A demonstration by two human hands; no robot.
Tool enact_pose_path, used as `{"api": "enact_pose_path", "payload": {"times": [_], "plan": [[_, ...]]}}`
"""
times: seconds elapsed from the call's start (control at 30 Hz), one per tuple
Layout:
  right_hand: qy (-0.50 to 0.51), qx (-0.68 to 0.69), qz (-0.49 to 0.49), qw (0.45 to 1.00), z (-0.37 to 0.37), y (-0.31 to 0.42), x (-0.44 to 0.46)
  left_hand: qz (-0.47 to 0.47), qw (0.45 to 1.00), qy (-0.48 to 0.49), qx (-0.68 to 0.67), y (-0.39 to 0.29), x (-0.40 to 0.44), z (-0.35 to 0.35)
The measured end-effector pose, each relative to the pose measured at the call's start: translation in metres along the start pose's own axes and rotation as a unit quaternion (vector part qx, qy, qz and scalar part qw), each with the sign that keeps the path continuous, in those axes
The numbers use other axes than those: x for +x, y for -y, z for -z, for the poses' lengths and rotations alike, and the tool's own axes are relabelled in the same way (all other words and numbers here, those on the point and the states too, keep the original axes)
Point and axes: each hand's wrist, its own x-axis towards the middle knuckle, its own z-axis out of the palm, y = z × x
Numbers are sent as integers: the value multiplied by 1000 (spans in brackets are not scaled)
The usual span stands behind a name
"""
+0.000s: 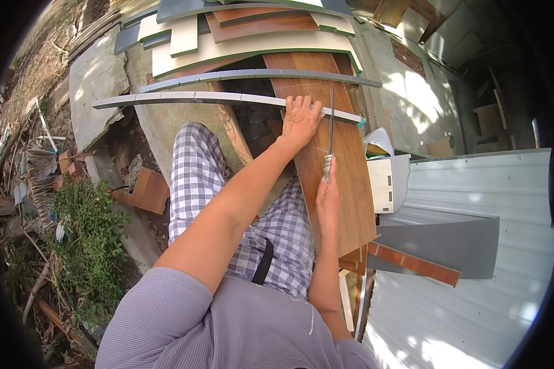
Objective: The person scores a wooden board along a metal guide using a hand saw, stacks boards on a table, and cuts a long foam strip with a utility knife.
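Note:
A long white-topped strip (209, 97) with dark sides and several cross marks lies across a brown wood-grain board (345, 166). My left hand (303, 120) is closed over the strip near its right end and presses it on the board. My right hand (328, 194) grips the pale, wrapped-looking handle of a thin hand saw (331, 126), seen nearly edge-on. Its dark blade crosses the strip just right of my left hand, short of the teal-tinted tip. Whether the blade has cut into the strip cannot be seen. A second, bluish-grey strip (252, 74) lies parallel, farther away.
Stacked panels (258, 46) in cream, brown and grey lie beyond the strips. At right are a cream slotted box (388, 184), a grey panel (440, 243) and corrugated metal sheeting (468, 190). A broken concrete slab (98, 89) and a green shrub (86, 240) are at left.

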Motion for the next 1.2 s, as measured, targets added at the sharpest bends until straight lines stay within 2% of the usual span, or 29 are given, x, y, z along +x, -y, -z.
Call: {"api": "enact_pose_path", "payload": {"times": [0.27,0.33,0.37,0.43,0.57,0.63,0.73,0.87,0.93,1.07,1.13,1.2], "plan": [[-5,-15,2,1000,2,-9,-35,2,1000,-4,4,0,-1,-2],[57,-17,-94,994,13,-2,-55,0,1000,-1,12,1,-2,-3],[57,-20,-93,994,12,-11,-67,2,1000,-3,10,0,-2,-2],[-9,3,39,999,9,-33,-89,8,1000,20,4,0,-1,0],[2,49,-25,998,16,-32,-113,-3,1000,-11,0,0,-4,-1],[-80,45,-13,996,19,-25,-104,6,1000,22,-8,0,-3,2],[-66,46,-31,996,27,-19,-81,-18,998,48,-35,6,-5,13],[-81,1,44,996,24,-28,-59,-29,999,25,-31,40,-13,55],[-31,6,-22,999,24,-31,-54,-27,1000,11,8,75,-19,85],[-30,18,-26,999,23,-34,-54,-23,997,16,77,142,-35,128],[-37,23,-29,999,23,-33,-53,-23,991,62,115,161,-40,132],[-57,13,6,998,18,-40,-51,-29,992,55,113,165,-38,130]]}}
